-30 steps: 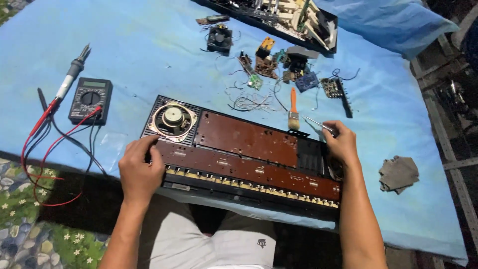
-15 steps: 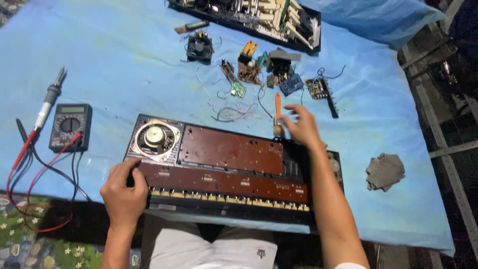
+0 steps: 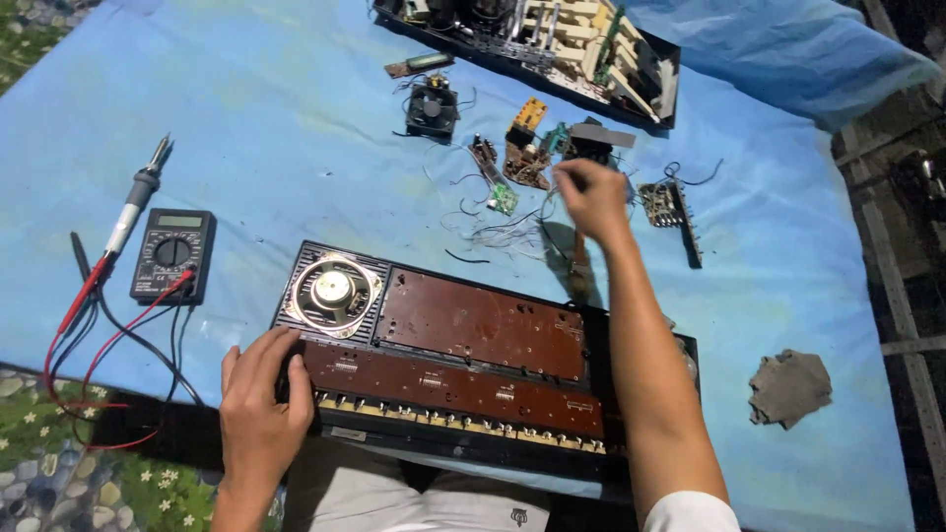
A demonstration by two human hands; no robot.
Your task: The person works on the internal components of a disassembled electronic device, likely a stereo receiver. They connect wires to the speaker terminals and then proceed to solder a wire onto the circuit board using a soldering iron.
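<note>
Left hand (image 3: 258, 409) on keyboard chassis (image 3: 463, 365) — flat.

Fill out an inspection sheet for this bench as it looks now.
Surface: blue cloth, wrinkled.
Job's things: opened keyboard chassis, brown boards and round speaker exposed.
Clutter: loose circuit boards, small fan, grey rag, second opened unit.
Hands: left hand rests on chassis edge; right hand over the loose parts, grip unclear.
Cables: red and black multimeter leads, soldering iron.
Surroundings: floral mat.
</note>
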